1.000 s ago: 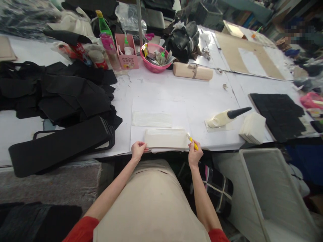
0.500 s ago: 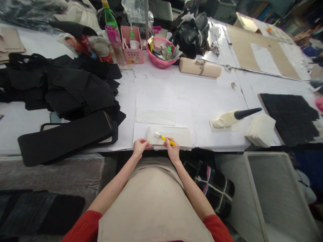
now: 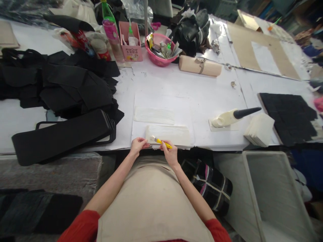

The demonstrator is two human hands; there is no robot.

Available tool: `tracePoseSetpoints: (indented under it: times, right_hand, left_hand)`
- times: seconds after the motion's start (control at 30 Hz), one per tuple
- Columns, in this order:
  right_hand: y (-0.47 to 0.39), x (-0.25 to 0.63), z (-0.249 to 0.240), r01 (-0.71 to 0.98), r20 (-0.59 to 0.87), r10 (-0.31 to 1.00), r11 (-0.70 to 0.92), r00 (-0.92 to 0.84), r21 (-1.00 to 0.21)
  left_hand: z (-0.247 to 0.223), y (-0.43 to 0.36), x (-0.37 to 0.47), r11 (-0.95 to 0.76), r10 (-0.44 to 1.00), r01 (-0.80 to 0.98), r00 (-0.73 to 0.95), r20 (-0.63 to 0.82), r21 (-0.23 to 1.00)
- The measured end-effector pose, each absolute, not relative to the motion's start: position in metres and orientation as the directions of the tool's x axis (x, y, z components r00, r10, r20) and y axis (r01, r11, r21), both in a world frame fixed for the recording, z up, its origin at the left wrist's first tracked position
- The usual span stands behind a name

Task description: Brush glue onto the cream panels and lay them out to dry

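Note:
In my right hand is a small brush with a yellow handle, its bristles pointing left onto the near left part of a pale rectangular strip. This strip appears to lie on a low stack at the table's front edge, with a wet-looking sheen on top. My left hand pinches the stack's near left corner between thumb and fingers; how many layers it grips cannot be made out. Just beyond lies a second pale, shiny strip, flat on white paper.
Black panels and black cut pieces cover the left. To the right are a cream-coated container with a dark handle, white pieces and a black stack. Farther back stand a pink basket and a beige roll.
The brush has moved left and slightly toward me across the strip, with my right hand following. My left hand stays at the same corner. The whole view has shifted slightly.

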State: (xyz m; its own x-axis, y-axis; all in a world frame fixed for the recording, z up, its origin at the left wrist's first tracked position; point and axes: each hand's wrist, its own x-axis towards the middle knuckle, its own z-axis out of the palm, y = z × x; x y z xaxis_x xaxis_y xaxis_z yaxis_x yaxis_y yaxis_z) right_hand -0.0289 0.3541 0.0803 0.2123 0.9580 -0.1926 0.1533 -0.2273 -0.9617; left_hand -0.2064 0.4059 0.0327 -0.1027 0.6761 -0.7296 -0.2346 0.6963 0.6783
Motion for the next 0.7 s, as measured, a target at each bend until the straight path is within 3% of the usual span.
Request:
tracePoseSetpoints:
  times: [0.13, 0.23, 0.3, 0.37, 0.53, 0.7]
  right_hand:
    - [0.350, -0.011, 0.073, 0.125, -0.251, 0.921, -0.298, 0.298, -0.946]
    - [0.345, 0.026, 0.080, 0.310, -0.124, 0.883, -0.286, 0.452, -0.907]
    - [0.346, 0.037, 0.091, 0.464, -0.002, 0.888, -0.242, 0.459, -0.852]
    - [0.354, 0.030, 0.102, 0.551, 0.074, 0.932, -0.145, 0.356, -0.822]
    - [0.390, -0.022, 0.107, 0.626, 0.124, 0.986, 0.168, -0.114, -0.761]
    - [0.409, -0.036, 0.087, 0.691, 0.107, 0.937, 0.320, -0.333, -0.648]
  left_hand:
    - [0.033, 0.406, -0.205, 0.692, 0.675, -0.239, -0.120, -0.728, 0.681]
    - [0.032, 0.405, -0.204, 0.687, 0.686, -0.231, -0.109, -0.720, 0.689]
    - [0.032, 0.405, -0.206, 0.693, 0.684, -0.228, -0.093, -0.723, 0.684]
    - [0.033, 0.406, -0.207, 0.699, 0.680, -0.232, -0.078, -0.729, 0.677]
    - [0.035, 0.405, -0.211, 0.703, 0.681, -0.265, -0.015, -0.732, 0.660]
    - [0.034, 0.404, -0.211, 0.698, 0.680, -0.283, -0.025, -0.733, 0.657]
